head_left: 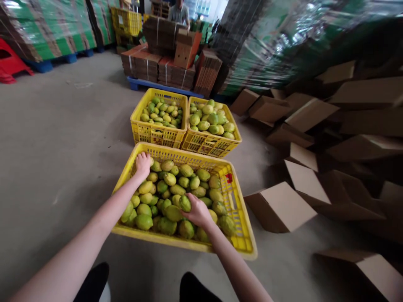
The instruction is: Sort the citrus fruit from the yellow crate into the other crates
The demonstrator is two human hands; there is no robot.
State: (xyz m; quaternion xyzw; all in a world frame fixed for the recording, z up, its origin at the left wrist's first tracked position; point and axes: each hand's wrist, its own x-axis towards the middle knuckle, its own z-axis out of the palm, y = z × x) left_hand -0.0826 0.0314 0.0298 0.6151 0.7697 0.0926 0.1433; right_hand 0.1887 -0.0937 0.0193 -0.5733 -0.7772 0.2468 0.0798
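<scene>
Right in front of me a large yellow crate (244,233) holds many green and yellow lemons (170,179). My right hand (199,212) is over the near middle of the crate, its fingers closed round a green lemon (185,204). At the crate's far left corner is my left hand (143,164), fingers curled down. The edge of a yellowish lemon (151,161) shows beside those fingertips; the rest of it is hidden by the hand. A red tag (228,178) marks the crate's right inner wall.
Two smaller yellow crates of lemons, left (135,126) and right (237,136), stand just beyond. Behind them, flattened cardboard (143,63) is stacked on a blue pallet (134,84). Cardboard boxes (285,205) lie heaped at right. A person (179,14) is at the back.
</scene>
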